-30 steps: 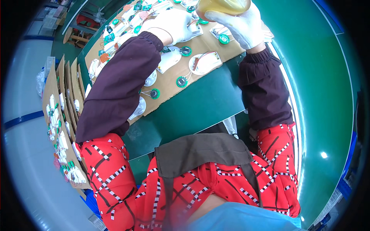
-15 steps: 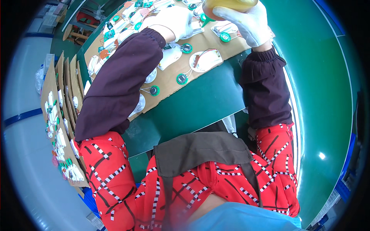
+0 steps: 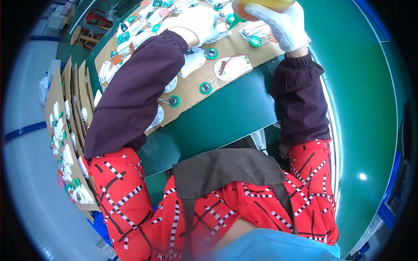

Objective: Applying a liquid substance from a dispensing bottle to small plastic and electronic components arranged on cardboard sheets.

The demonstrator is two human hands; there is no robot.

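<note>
My right hand, in a white glove, is closed around a squeeze bottle with yellowish contents. The bottle is tilted, its green nozzle pointing down and left towards a white plastic housing. My left hand, also gloved in white, lies over the near-left end of that housing, fingers bent against it; its fingertips are partly hidden. Around both hands lie more white housings with wires and small round green-rimmed speakers, all on a cardboard sheet.
Under the cardboard is a green tabletop, with another green surface along the right. Several cardboard sheets with similar parts stand upright at the left. Small green circuit boards lie at the far left of the cardboard.
My right hand has shifted slightly right with the squeeze bottle, and more of the green nozzle shows now. My left hand has stayed nearly in place.
</note>
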